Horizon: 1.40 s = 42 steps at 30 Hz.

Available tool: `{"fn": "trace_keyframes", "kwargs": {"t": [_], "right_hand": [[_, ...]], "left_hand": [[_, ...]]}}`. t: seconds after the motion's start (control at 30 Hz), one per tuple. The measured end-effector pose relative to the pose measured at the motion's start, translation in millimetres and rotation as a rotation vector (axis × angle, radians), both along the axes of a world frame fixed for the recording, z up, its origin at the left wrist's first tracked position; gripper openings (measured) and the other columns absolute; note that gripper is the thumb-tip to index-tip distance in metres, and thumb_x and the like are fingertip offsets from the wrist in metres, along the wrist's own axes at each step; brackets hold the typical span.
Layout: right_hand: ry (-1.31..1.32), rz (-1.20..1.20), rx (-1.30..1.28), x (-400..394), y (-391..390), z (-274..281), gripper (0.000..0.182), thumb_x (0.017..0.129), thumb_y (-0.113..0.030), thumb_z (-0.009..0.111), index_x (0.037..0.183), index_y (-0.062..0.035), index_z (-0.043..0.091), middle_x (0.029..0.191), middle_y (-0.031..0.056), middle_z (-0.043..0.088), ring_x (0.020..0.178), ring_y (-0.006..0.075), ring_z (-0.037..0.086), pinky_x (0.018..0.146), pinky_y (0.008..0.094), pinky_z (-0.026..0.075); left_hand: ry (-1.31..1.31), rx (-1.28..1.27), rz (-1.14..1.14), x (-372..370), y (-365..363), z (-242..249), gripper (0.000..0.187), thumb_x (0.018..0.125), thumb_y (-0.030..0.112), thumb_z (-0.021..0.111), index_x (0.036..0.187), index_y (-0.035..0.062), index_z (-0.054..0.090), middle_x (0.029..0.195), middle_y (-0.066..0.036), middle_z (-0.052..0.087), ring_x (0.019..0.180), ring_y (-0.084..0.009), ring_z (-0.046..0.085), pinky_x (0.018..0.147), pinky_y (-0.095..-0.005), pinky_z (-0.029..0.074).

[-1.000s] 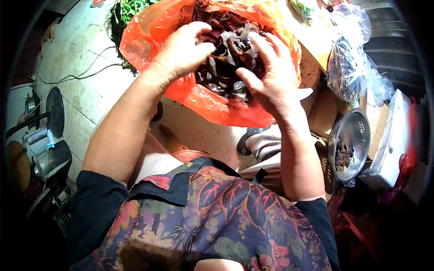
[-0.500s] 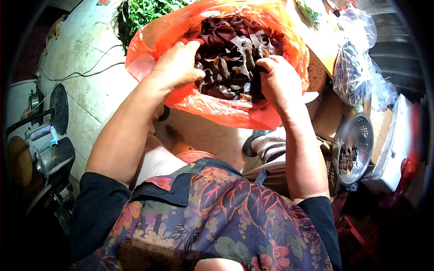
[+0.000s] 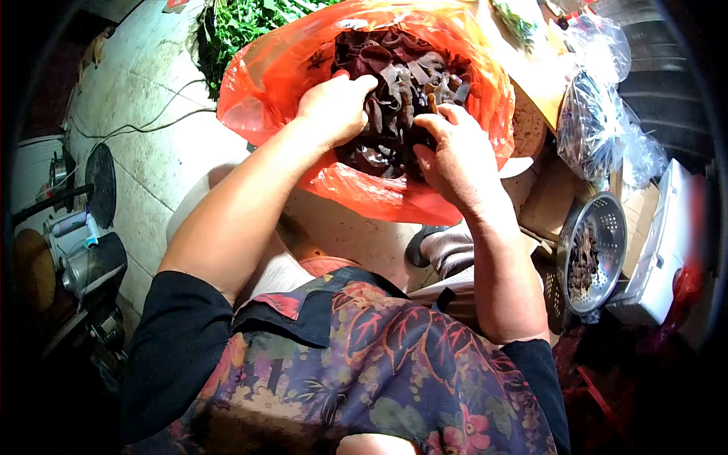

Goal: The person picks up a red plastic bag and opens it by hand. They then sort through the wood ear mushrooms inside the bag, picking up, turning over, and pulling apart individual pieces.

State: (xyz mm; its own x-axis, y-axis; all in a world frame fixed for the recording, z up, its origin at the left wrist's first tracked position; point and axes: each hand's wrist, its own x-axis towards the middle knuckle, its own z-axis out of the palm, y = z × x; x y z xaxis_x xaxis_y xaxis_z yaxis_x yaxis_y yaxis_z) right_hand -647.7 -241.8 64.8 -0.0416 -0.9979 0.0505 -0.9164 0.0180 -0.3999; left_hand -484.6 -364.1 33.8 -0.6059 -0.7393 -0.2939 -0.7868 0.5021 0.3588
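Observation:
A large orange plastic bag [image 3: 379, 199] lies spread open in front of me, filled with dark brown, wet-looking wood ear mushrooms [image 3: 398, 87]. My left hand [image 3: 334, 110] is in the bag at the left side of the pile, its fingers closed on some of the mushrooms. From the right, my right hand [image 3: 459, 155] reaches in with bent fingers and thumb around mushrooms at the near right of the pile. Its fingertips partly cover what they grip.
Leafy greens [image 3: 254, 34] lie on the tiled floor beyond the bag. To my right are a metal colander [image 3: 607, 227] holding small dark pieces, a white box [image 3: 656, 258] and clear plastic bags [image 3: 591, 121]. A cable [image 3: 152, 125] crosses the floor at left, near a metal appliance [image 3: 95, 262].
My left hand has moved right and slightly up, further into the mushrooms. My right hand has shifted slightly down and left, its fingers now more spread. The pile's near edge has been disturbed.

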Motion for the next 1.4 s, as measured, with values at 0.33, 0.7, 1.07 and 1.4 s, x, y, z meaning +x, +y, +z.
{"fn": "trace_keyframes", "kwargs": {"t": [0.33,0.7,1.07,1.4], "right_hand": [[-0.106,-0.065,0.094,-12,6,19,0.033,0.073,-0.014,0.070,0.104,-0.0089,0.065,0.106,0.0138,0.059,0.101,0.0305,0.057,0.090,0.0376,0.046],[-0.182,-0.095,-0.083,-9,6,20,0.017,0.072,-0.011,0.071,0.089,-0.0112,0.070,0.097,0.0082,0.064,0.090,0.0252,0.063,0.082,0.0322,0.050],[-0.298,-0.154,-0.206,-6,1,27,0.014,0.076,-0.018,0.071,0.073,-0.0057,0.065,0.071,0.0087,0.061,0.068,0.0257,0.060,0.065,0.0335,0.049],[-2.037,-0.113,0.071,33,2,8,0.047,0.099,-0.036,0.037,0.124,0.0029,0.045,0.119,0.0081,0.051,0.117,0.0168,0.045,0.103,0.0301,0.030]], "left_hand": [[0.643,0.558,0.324,-3,-15,27,0.012,0.083,0.014,0.062,0.085,0.0040,0.067,0.072,0.002,0.062,0.060,-0.0053,0.054,0.055,-0.0206,0.045],[0.970,0.774,0.438,14,-23,34,0.033,0.083,0.002,0.057,0.115,0.0049,0.058,0.100,-0.006,0.066,0.080,-0.0117,0.064,0.068,-0.0233,0.052],[0.875,0.563,0.434,21,-22,35,0.044,0.078,-0.002,0.053,0.121,0.0054,0.056,0.112,-0.009,0.060,0.081,-0.0134,0.066,0.073,-0.0258,0.052],[0.926,-0.260,-0.293,-24,65,49,0.041,0.090,0.036,0.051,0.119,0.0074,0.059,0.121,-0.013,0.057,0.121,-0.0316,0.048,0.105,-0.0480,0.024]]}}
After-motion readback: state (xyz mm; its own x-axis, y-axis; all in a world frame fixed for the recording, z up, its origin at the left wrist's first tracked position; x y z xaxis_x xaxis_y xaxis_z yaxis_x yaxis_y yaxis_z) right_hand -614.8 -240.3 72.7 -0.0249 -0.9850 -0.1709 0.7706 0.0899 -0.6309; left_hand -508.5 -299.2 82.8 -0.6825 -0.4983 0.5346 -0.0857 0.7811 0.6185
